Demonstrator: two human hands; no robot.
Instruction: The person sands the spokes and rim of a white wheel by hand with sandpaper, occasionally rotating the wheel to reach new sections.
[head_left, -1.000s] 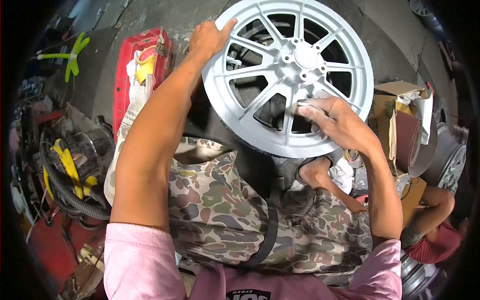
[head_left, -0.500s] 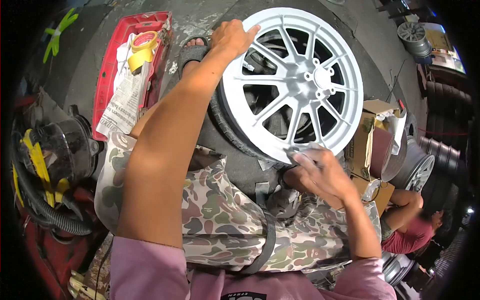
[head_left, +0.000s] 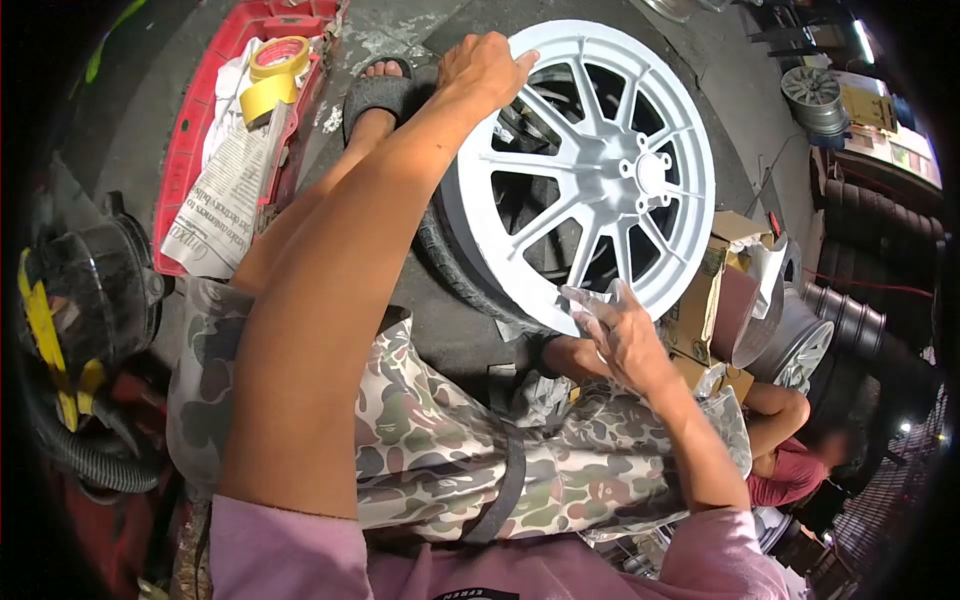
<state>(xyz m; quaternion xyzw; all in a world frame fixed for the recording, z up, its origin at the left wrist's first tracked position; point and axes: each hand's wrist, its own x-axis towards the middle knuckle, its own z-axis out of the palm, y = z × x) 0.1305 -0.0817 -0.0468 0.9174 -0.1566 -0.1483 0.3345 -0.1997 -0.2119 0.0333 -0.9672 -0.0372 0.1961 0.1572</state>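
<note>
A white multi-spoke wheel rim [head_left: 590,175] stands tilted above a black tire [head_left: 455,265] on the dark floor. My left hand [head_left: 482,72] is closed round the rim's upper left edge. At the lower edge, my right hand [head_left: 625,335] presses a small greyish sheet [head_left: 597,298] against the white lip, its fingers closed on it. What the sheet is made of cannot be told.
A red tray [head_left: 180,165] at the upper left holds yellow tape [head_left: 275,75] and newspaper [head_left: 225,200]. A black vacuum-like canister [head_left: 95,290] stands left. Cardboard boxes [head_left: 697,310], more wheels [head_left: 800,345] and a seated person [head_left: 785,470] are at the right.
The view has shifted, and the tray and canister appear further left. My right hand has turned on the lower lip, showing more of the sheet. My left hand still holds the upper edge.
</note>
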